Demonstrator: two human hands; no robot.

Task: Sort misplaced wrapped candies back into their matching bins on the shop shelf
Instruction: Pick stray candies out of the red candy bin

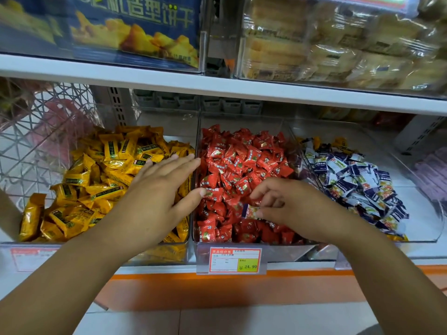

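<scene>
Three clear bins stand side by side on the shelf: yellow candies (101,170) on the left, red candies (242,160) in the middle, blue-and-white candies (358,180) on the right. My left hand (159,187) lies flat with straight fingers over the yellow bin's right side, its thumb touching red candies. My right hand (287,206) is in the red bin, fingers curled, pinching a blue-and-white candy (251,211) that lies among the red ones. A few yellow candies (338,142) sit at the back of the right bin.
A price tag (234,259) reading 24.90 hangs on the front of the red bin. The shelf above (217,85) carries a blue biscuit box (135,27) and a clear case of wrapped pastries (338,42). A wire basket (41,131) stands at the left.
</scene>
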